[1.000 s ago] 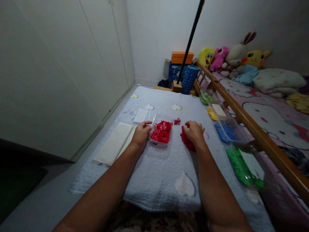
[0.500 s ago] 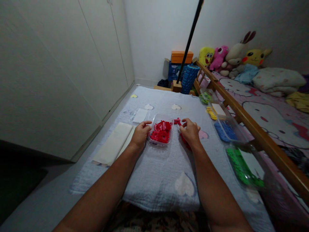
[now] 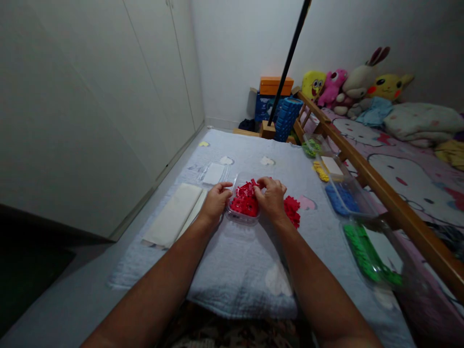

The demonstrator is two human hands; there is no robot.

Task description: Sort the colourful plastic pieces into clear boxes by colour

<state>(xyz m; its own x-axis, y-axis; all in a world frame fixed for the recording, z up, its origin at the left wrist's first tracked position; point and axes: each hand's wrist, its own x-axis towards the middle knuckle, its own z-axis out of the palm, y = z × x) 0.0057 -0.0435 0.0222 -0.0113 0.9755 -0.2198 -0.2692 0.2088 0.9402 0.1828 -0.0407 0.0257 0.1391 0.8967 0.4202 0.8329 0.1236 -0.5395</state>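
Two bare hands at the centre of the frame, both on one clear tub loaded with red pieces. Right hand: at the tub's right edge, thumb and forefinger drawn together on a small red piece, other fingers curled. Left hand: half open, fingertips touching the tub's left rim; whether the rim is pinched or merely steadied cannot be told at this angle.

Change from the earlier frames: right hand has moved left, from above the red pile to the tub. More of that pile is now exposed, just right of the right wrist. Left hand and tub are essentially where they were.

Further out: a clear lid with a white card lies up and left of the tub; a folded cream cloth lies left of the left hand. All rest on a pale blue sheet printed with hearts. Along the right of the frame, clear containers hold green pieces, blue pieces and yellow pieces, beside a wooden rail. Upper right: soft toys.
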